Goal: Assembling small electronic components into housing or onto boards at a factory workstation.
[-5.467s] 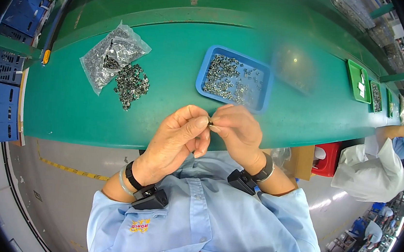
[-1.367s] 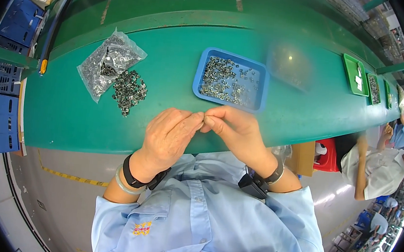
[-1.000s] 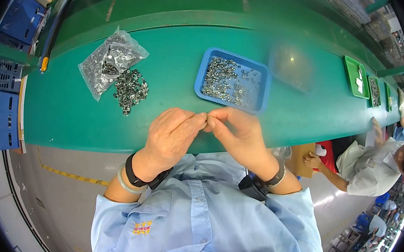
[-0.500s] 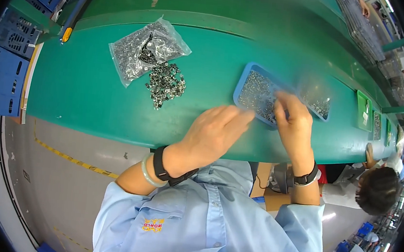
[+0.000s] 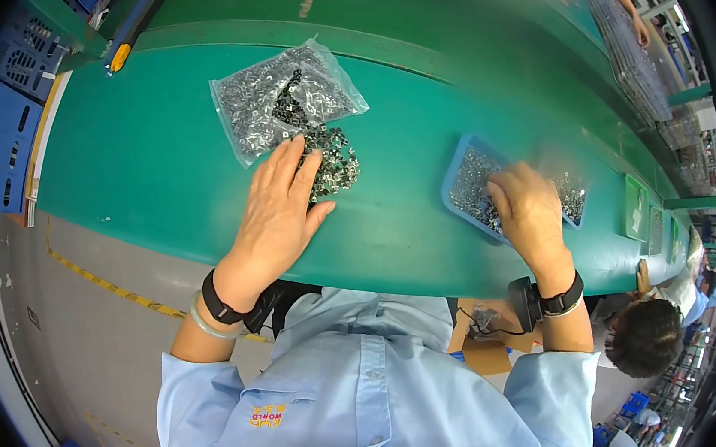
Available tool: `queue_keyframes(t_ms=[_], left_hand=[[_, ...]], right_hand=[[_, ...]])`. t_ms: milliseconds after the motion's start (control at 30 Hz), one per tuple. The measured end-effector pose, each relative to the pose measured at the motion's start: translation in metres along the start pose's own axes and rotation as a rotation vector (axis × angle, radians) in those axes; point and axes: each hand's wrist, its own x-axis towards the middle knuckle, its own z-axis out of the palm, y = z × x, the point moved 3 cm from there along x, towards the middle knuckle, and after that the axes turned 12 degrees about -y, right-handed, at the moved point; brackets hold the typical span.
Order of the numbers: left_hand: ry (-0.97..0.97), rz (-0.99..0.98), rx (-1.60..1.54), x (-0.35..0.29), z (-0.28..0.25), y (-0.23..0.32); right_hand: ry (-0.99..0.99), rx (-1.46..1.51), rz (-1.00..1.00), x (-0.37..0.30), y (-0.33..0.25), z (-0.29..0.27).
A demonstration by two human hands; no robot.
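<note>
Two hands apart: left hand point(image 5: 280, 207) flat on loose metal parts point(image 5: 335, 163); right hand point(image 5: 527, 210) reaching into blue tray point(image 5: 458, 168), grip hidden.

A clear, crinkled plastic bag of small dark metal parts point(image 5: 279, 100) lies on the green tabletop point(image 5: 157, 161), left of a shallow blue plastic tray point(image 5: 458, 168).

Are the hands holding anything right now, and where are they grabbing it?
No hold can be told. The left hand lies flat, fingers on the loose pile of small metal parts. The right hand reaches into the blue tray; its fingertips are hidden.
</note>
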Motion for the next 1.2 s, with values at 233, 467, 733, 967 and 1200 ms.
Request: queue_keyframes(t_ms=[233,467,733,967,1200], left_hand=[[-0.178,0.139,-0.019,0.008,0.006,0.01],[-0.26,0.162,0.031,0.005,0.0,0.007],[-0.262,0.159,0.039,0.003,0.0,0.009],[-0.177,0.181,0.114,0.004,-0.005,0.019],[-0.125,-0.147,-0.908,-0.002,0.001,0.024]], right_hand=[[-0.012,0.237,-0.331,0.072,-0.061,0.003],[-0.021,0.265,-0.523,0.1,-0.091,0.034],[-0.139,0.258,-0.371,0.07,-0.062,0.026],[-0.088,0.252,-0.357,0.059,-0.081,0.039],[0.042,0.471,-0.378,0.041,-0.076,0.023]])
